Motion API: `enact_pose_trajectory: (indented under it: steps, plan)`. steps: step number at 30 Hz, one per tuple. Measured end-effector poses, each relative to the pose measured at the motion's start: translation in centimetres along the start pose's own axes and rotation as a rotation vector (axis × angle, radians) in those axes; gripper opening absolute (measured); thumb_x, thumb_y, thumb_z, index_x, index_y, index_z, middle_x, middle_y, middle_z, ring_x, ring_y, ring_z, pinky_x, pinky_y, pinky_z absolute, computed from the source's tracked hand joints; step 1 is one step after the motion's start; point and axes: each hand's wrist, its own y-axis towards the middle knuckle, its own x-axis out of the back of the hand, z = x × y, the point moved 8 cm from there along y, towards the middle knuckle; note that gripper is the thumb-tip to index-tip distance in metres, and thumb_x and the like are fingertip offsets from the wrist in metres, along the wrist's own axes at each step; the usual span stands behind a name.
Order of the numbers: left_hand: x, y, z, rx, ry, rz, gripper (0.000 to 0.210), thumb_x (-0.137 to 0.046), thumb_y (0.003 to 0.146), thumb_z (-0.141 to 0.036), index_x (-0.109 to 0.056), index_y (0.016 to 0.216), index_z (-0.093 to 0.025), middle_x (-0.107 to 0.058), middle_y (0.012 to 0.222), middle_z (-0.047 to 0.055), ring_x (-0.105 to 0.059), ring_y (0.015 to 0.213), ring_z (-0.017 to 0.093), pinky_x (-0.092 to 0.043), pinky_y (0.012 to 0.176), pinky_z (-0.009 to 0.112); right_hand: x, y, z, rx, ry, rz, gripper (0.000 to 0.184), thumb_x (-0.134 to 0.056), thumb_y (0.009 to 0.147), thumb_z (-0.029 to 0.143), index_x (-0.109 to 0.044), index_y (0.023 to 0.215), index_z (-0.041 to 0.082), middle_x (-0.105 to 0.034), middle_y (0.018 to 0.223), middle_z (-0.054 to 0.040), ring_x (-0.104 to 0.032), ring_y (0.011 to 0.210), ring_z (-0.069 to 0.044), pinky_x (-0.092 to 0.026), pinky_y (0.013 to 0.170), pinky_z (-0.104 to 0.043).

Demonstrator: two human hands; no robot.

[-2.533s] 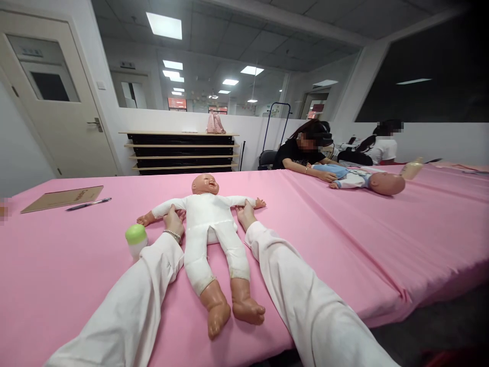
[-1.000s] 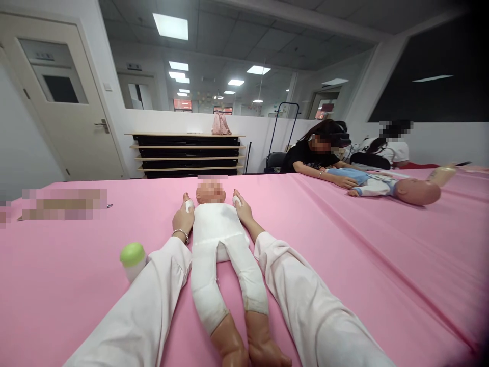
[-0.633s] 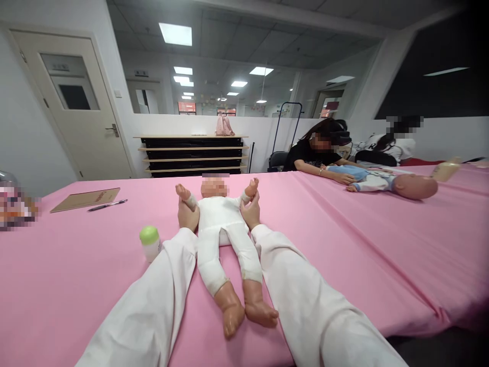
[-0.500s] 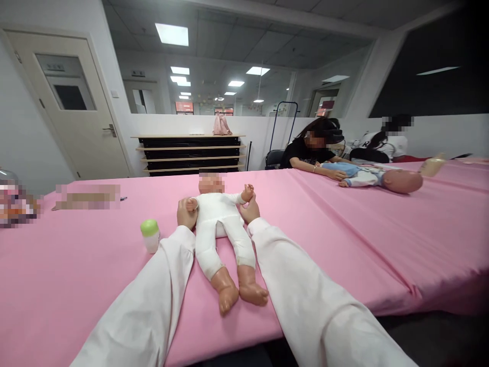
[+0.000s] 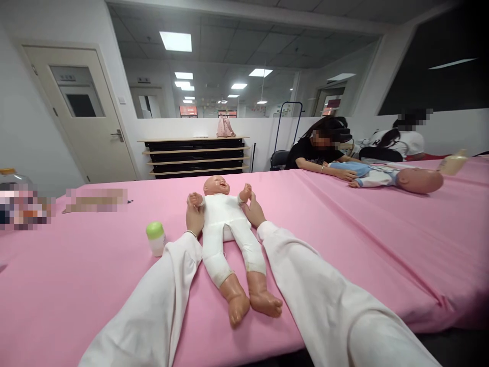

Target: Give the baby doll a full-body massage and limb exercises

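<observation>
A baby doll (image 5: 225, 208) in a white cloth body lies on its back on the pink-covered table (image 5: 328, 244), head away from me and bare feet toward me. My left hand (image 5: 194, 218) is closed around the doll's forearm on the left side, just under its small hand. On the other side my right hand (image 5: 255, 210) grips the doll's other arm near the wrist. The doll's arms hide part of my fingers. Left of my left sleeve stands a small bottle with a green cap (image 5: 155, 232).
Across the table at right, a person (image 5: 317, 148) in black handles another doll (image 5: 416, 180) in blue and white clothes. A cream pump bottle (image 5: 453, 163) stands beyond that doll's head. A clear jar (image 5: 13, 178) is at far left. Behind the table is a shelf unit (image 5: 196, 153).
The view has shifted slightly. My left hand has reached a little farther forward, baring a bracelet at the wrist, and the doll's hand there is slightly higher. Both hands stay on the doll's arms.
</observation>
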Motion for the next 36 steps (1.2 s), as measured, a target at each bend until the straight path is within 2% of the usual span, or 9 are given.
enact_pose_trajectory:
  steps: [3, 7, 10, 17, 20, 24, 28, 32, 36]
  plan:
    - [-1.1, 1.5, 0.1, 0.007, 0.066, 0.035, 0.062, -0.044, 0.085, -0.026, -0.015, 0.140, -0.020, -0.056, 0.119, 0.013, -0.059, 0.099, 0.024, -0.046, 0.076, 0.033, -0.8, 2.0, -1.1, 0.012, -0.011, -0.059, 0.055, -0.044, 0.083, 0.036, -0.030, 0.134, 0.018, -0.045, 0.131, -0.0118, -0.047, 0.118, -0.024, -0.037, 0.098, -0.043]
    - [-2.4, 3.5, 1.9, 0.084, 0.272, 0.103, 0.070, -0.039, 0.088, -0.039, -0.003, 0.143, -0.015, -0.067, 0.090, 0.014, -0.064, 0.074, 0.026, -0.043, 0.060, 0.032, -1.7, 4.4, -3.0, 0.023, 0.005, -0.146, 0.057, -0.037, 0.086, 0.036, -0.025, 0.137, 0.014, -0.036, 0.138, -0.0145, -0.038, 0.125, -0.022, -0.029, 0.104, -0.044]
    - [-3.3, 4.7, 3.0, 0.082, 0.350, 0.164, 0.059, -0.032, 0.090, -0.039, -0.013, 0.142, -0.020, -0.067, 0.090, 0.013, -0.065, 0.073, 0.025, -0.042, 0.061, 0.031, -2.8, 5.4, -3.8, 0.091, 0.036, -0.064, 0.059, -0.038, 0.085, 0.030, -0.020, 0.141, 0.021, -0.026, 0.145, -0.0066, -0.030, 0.131, -0.017, -0.023, 0.109, -0.041]
    - [-4.2, 5.4, 4.9, 0.196, 0.425, 0.278, 0.051, -0.026, 0.090, -0.036, -0.030, 0.138, -0.017, -0.067, 0.093, 0.016, -0.064, 0.079, 0.027, -0.042, 0.066, 0.033, -3.7, 5.4, -6.4, -0.057, 0.021, 0.056, 0.049, -0.038, 0.080, 0.022, -0.043, 0.129, 0.027, -0.047, 0.132, 0.0005, -0.042, 0.124, -0.019, -0.029, 0.107, -0.043]
    - [-4.0, 5.2, 4.9, 0.194, 0.405, 0.256, 0.051, -0.025, 0.091, -0.037, -0.032, 0.137, -0.019, -0.068, 0.091, 0.014, -0.065, 0.078, 0.026, -0.042, 0.065, 0.032, -3.2, 5.3, -6.1, -0.058, 0.002, 0.001, 0.051, -0.040, 0.078, 0.021, -0.043, 0.130, 0.025, -0.048, 0.131, -0.0024, -0.043, 0.123, -0.020, -0.031, 0.106, -0.043]
    - [-2.4, 4.7, 4.3, 0.197, 0.309, 0.104, 0.062, -0.032, 0.088, -0.040, -0.015, 0.142, -0.015, -0.067, 0.094, 0.014, -0.064, 0.078, 0.028, -0.042, 0.063, 0.034, -1.2, 4.3, -4.6, -0.043, -0.100, -0.176, 0.065, -0.046, 0.074, 0.023, -0.030, 0.136, 0.017, -0.039, 0.136, -0.0123, -0.040, 0.124, -0.027, -0.035, 0.101, -0.047]
    - [-1.1, 3.6, 2.8, 0.170, 0.226, 0.029, 0.075, -0.040, 0.085, -0.041, 0.000, 0.142, -0.013, -0.063, 0.107, 0.015, -0.064, 0.084, 0.027, -0.044, 0.064, 0.034, -0.3, 2.8, -2.6, -0.036, -0.140, -0.192, 0.081, -0.049, 0.068, 0.019, -0.014, 0.140, 0.013, -0.040, 0.135, -0.0168, -0.046, 0.118, -0.031, -0.043, 0.092, -0.048]
    - [-0.7, 2.2, 1.5, 0.096, 0.187, 0.035, 0.066, -0.047, 0.082, -0.035, -0.018, 0.139, -0.017, -0.058, 0.116, 0.015, -0.061, 0.094, 0.027, -0.045, 0.071, 0.034, 0.2, 1.5, -1.2, 0.011, -0.092, -0.170, 0.072, -0.049, 0.067, 0.016, -0.026, 0.135, 0.015, -0.046, 0.130, -0.0136, -0.048, 0.117, -0.027, -0.041, 0.096, -0.045]
    - [-0.3, 0.9, 0.9, 0.001, 0.131, 0.035, 0.038, -0.046, 0.077, -0.016, -0.048, 0.115, -0.018, -0.061, 0.107, 0.010, -0.058, 0.098, 0.024, -0.044, 0.080, 0.034, 0.4, 0.6, -1.5, 0.013, -0.042, -0.108, 0.061, -0.056, 0.066, 0.022, -0.042, 0.125, 0.017, -0.051, 0.125, -0.0105, -0.051, 0.113, -0.025, -0.042, 0.094, -0.042]
